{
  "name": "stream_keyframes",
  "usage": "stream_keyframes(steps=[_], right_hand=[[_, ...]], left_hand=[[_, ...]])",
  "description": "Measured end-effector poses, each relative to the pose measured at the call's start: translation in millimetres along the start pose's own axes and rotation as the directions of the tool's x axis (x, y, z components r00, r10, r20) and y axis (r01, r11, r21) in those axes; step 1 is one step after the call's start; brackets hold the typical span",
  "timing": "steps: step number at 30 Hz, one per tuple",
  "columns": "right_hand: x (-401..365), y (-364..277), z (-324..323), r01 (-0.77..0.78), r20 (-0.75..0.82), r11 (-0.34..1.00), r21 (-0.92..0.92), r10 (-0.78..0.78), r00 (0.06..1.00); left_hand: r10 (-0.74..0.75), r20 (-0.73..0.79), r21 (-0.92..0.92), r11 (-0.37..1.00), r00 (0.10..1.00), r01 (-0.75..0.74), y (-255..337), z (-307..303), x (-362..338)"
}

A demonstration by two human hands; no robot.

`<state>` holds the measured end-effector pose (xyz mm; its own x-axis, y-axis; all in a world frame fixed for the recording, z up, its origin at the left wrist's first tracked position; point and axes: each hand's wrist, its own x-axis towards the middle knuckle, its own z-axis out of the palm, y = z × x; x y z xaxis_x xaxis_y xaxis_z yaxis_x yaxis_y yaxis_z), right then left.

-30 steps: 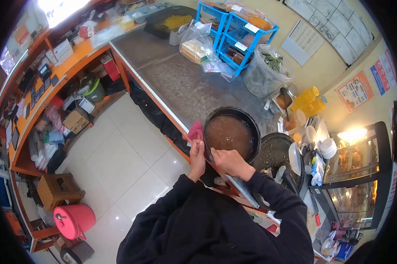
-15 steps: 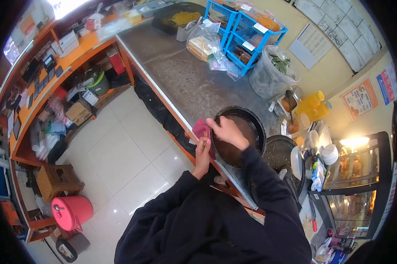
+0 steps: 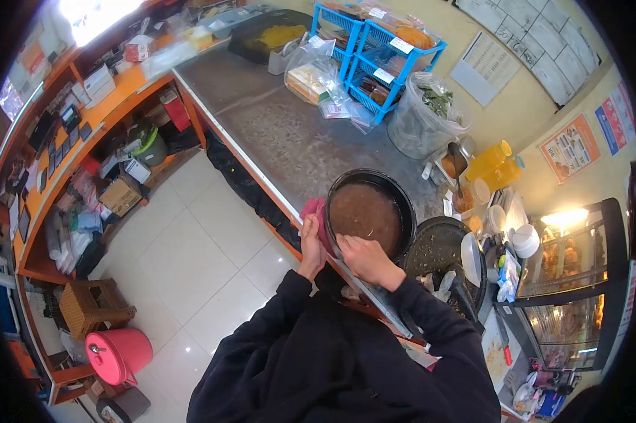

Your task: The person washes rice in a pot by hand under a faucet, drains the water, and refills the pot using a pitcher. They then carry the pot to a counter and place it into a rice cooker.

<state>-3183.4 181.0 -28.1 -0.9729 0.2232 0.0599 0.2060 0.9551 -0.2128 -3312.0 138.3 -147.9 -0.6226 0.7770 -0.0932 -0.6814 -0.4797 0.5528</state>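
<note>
A round black basin [image 3: 408,224] holding murky brown water [image 3: 364,211] stands near the counter's front edge. A dark pink cloth [image 3: 315,207] hangs over that edge against the basin's left side. My left hand [image 3: 311,247] is closed on the cloth, just off the counter. At the basin's near left rim is my right hand [image 3: 366,258], its fingers curled inward over the rim close to the water. Whatever those fingers grip is hidden.
Right of the basin sits a dark round tray [image 3: 441,243] with crumbs. Blue stacked baskets [image 3: 388,67] and a clear plastic tub [image 3: 424,127] of leaves stand behind. A lit glass display case [image 3: 568,254] is at right. A pink bucket [image 3: 124,352] stands on the floor.
My right hand has moved from over the basin's left side toward me, to its near left rim, uncovering more water. My left hand stays by the cloth. The view has shifted slightly.
</note>
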Motion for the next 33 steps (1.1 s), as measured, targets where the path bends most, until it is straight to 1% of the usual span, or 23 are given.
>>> stream_keyframes(steps=[1, 2, 5, 8, 10, 11, 12, 14, 15, 16, 18, 19, 20, 21, 22, 23, 25, 26, 28, 29, 30, 32, 33], right_hand=[[-7, 2, -6, 0.044, 0.025, 0.999, -0.002, -0.044, 0.999], [-16, 6, -7, 0.056, 0.060, 0.998, -0.024, -0.054, 0.997], [-38, 10, -20, 0.123, 0.020, 0.990, -0.066, -0.122, 0.992], [-55, 10, -26, 0.102, 0.034, 0.988, -0.119, -0.099, 0.995], [-64, 8, -26, 0.058, 0.005, 0.989, -0.135, -0.058, 0.998], [-68, 5, -23, 0.024, -0.024, 0.990, -0.137, -0.027, 0.999], [-72, 3, -21, -0.012, -0.052, 0.990, -0.137, 0.005, 0.999], [-78, 1, -15, -0.059, -0.171, 0.990, -0.125, 0.037, 0.985], [-79, 0, -13, -0.080, -0.230, 0.990, -0.117, 0.051, 0.972], [-81, -4, -20, -0.168, -0.314, 0.984, -0.055, 0.142, 0.939], [-87, -18, -39, -0.324, -0.456, 0.942, 0.089, 0.328, 0.828], [-92, -20, -26, -0.463, -0.473, 0.819, 0.339, 0.574, 0.668], [-99, -22, -2, -0.532, -0.417, 0.626, 0.571, 0.779, 0.469], [-103, -21, 16, -0.523, -0.292, 0.383, 0.762, 0.923, 0.251], [-101, -17, 23, -0.496, -0.176, 0.270, 0.825, 0.957, 0.229], [-98, -16, 29, -0.463, -0.055, 0.149, 0.874, 0.976, 0.211], [-87, -13, 42, -0.375, 0.182, -0.100, 0.922, 0.964, 0.192], [-83, -12, 54, -0.286, 0.081, -0.030, 0.958, 0.982, 0.170], [-82, -12, 65, -0.273, 0.063, -0.017, 0.962, 0.985, 0.162], [-80, -11, 66, -0.263, 0.047, -0.002, 0.965, 0.986, 0.163], [-79, -13, 65, -0.217, 0.062, -0.030, 0.976, 0.988, 0.145], [-81, -17, 65, -0.181, 0.015, 0.016, 0.983, 0.986, 0.168], [-83, -22, 63, -0.165, -0.002, 0.032, 0.986, 0.984, 0.178]], left_hand=[[0.000, -0.003, 0.035, 0.999, 1.000, 0.000, -6, -9, 6], [0.000, -0.005, 0.069, 0.998, 1.000, 0.000, -8, -13, 12], [-0.097, 0.018, 0.051, 0.994, 0.995, 0.096, -12, -19, 24], [-0.131, -0.025, 0.149, 0.980, 0.991, 0.133, -20, -24, 44], [-0.190, -0.020, 0.402, 0.897, 0.981, 0.182, -22, -38, 58], [-0.220, -0.019, 0.522, 0.830, 0.975, 0.197, -16, -40, 65], [-0.276, 0.024, 0.662, 0.725, 0.961, 0.192, -7, -43, 75], [-0.315, 0.153, 0.898, 0.439, 0.937, 0.001, 27, -24, 87], [-0.347, 0.211, 0.955, 0.274, 0.914, -0.117, 38, -19, 92], [-0.243, 0.343, 0.935, 0.179, 0.907, -0.305, 33, -29, 106], [-0.134, 0.394, 0.919, 0.041, 0.909, -0.392, 54, 0, 119], [-0.081, 0.428, 0.902, -0.028, 0.900, -0.431, 65, 23, 126], [-0.210, 0.387, 0.919, 0.009, 0.898, -0.394, 74, 46, 129], [-0.338, 0.340, 0.937, 0.038, 0.878, -0.348, 82, 69, 131], [-0.462, 0.290, 0.953, 0.057, 0.838, -0.298, 83, 83, 134], [-0.503, 0.366, 0.915, 0.039, 0.783, -0.402, 76, 86, 137], [-0.585, 0.498, 0.800, 0.025, 0.640, -0.600, 57, 83, 146], [-0.545, 0.598, 0.747, 0.113, 0.588, -0.655, 46, 67, 158], [-0.590, 0.512, 0.855, 0.278, 0.625, -0.438, 35, 44, 165], [-0.614, 0.469, 0.883, 0.346, 0.635, -0.318, 35, 43, 166], [-0.612, 0.469, 0.882, 0.349, 0.637, -0.315, 37, 41, 167], [-0.610, 0.467, 0.883, 0.356, 0.640, -0.305, 47, 56, 159], [-0.608, 0.455, 0.890, 0.342, 0.651, -0.302, 58, 79, 149]])
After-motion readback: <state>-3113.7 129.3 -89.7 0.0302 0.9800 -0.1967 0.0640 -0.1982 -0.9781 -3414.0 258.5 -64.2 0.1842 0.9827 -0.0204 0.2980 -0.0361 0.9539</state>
